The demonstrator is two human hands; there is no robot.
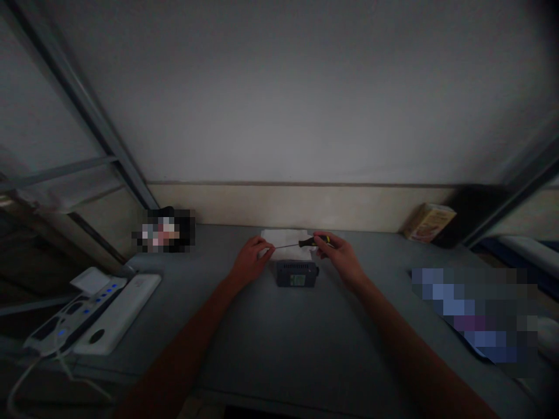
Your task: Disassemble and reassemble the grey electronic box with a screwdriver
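Observation:
A screwdriver (309,241) with a black and yellow handle lies level in the air between my hands, its thin shaft pointing left. My right hand (334,253) is closed round the handle. At the other end, the fingertips of my left hand (253,256) pinch together at the shaft's tip; whether a small part is also between them is too fine to see. Just below and nearer to me stands a small dark grey box-shaped device (297,274) with a slotted top edge, a greenish label and a knob on its right side. Behind it lies a white sheet (286,237).
On the left of the grey table (262,349) are a power strip (82,311) with blue lights and cables, and a long white case (120,314). A yellowish carton (430,222) stands at the back right. Blurred-out items lie at back left and right. A wall closes off the back.

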